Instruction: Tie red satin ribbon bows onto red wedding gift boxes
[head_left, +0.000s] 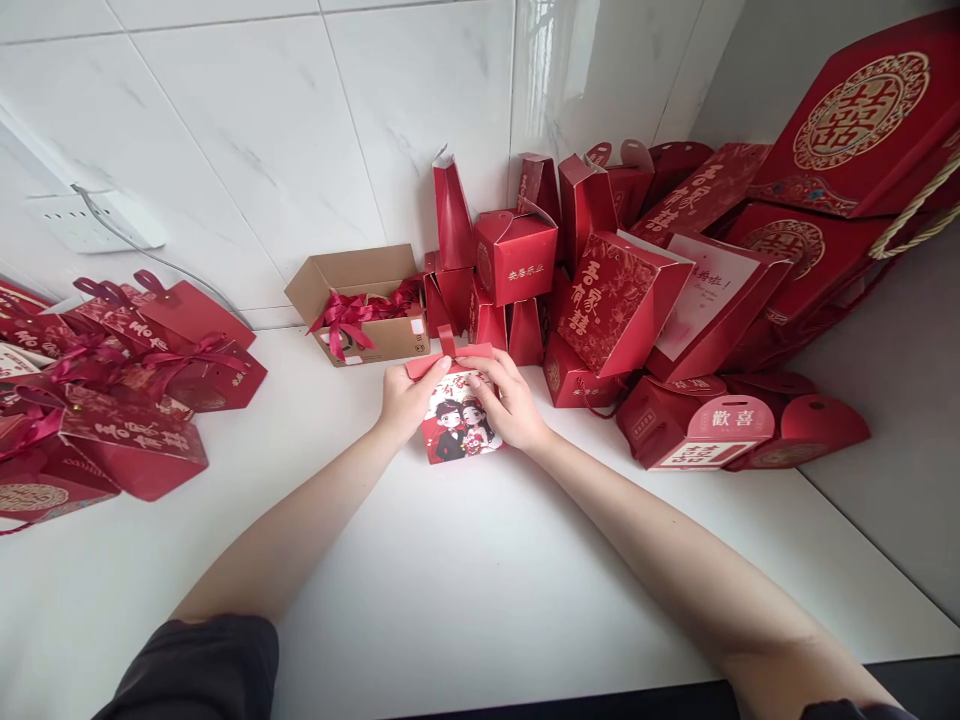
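Note:
A small red gift box with a cartoon bride and groom on its white front stands upright at the middle of the table. My left hand grips its upper left side, thumb pressed along the top edge. On the upper right, my right hand is closed round the box, with fingers lying over the top and front. A red ribbon loop rises from the top between the hands. My hands hide parts of the box's sides and top flap. Just behind it is an open cardboard box holding dark red ribbon bows.
Several ribboned red gift boxes are crowded at the left. More red boxes are stacked behind and to the right, with large double-happiness boxes at the far right. A cable runs from the wall socket behind the white table.

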